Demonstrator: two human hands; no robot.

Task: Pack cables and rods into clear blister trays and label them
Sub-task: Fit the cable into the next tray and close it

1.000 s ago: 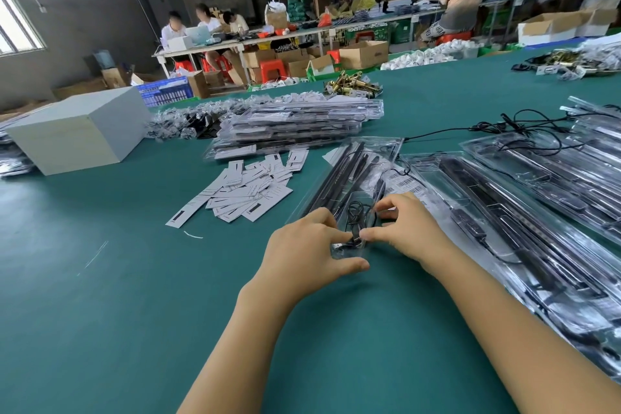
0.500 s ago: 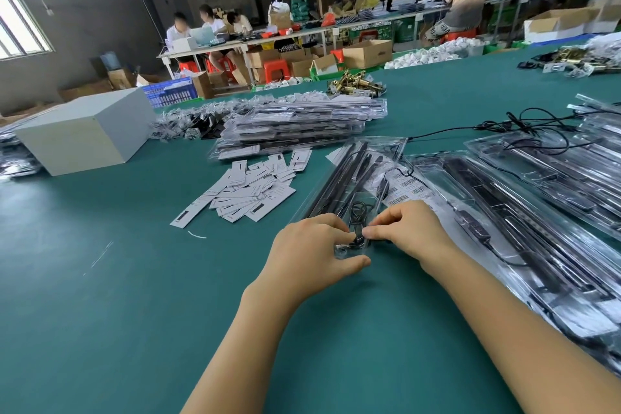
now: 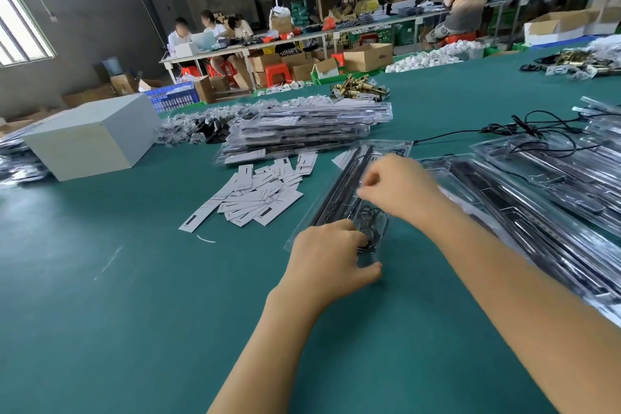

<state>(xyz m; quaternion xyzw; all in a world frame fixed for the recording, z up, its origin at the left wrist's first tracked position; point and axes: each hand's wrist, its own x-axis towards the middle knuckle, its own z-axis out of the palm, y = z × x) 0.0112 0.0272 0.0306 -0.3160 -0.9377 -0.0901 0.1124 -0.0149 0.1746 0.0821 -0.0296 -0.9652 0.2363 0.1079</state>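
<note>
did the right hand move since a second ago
Yes. The right hand has lifted off the coiled cable and gone up along the clear tray, away from the left hand, which remains at the tray's near end.

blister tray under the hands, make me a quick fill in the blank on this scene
1. The left hand holds the near end of the clear blister tray, where a coiled black ____ lies.
2. The table is covered in ____ material.
3. The loose white labels lie to the ____ of that tray.
4. The right hand hovers blurred above the tray's ____ rods.

Missing words: cable; green; left; black
</note>
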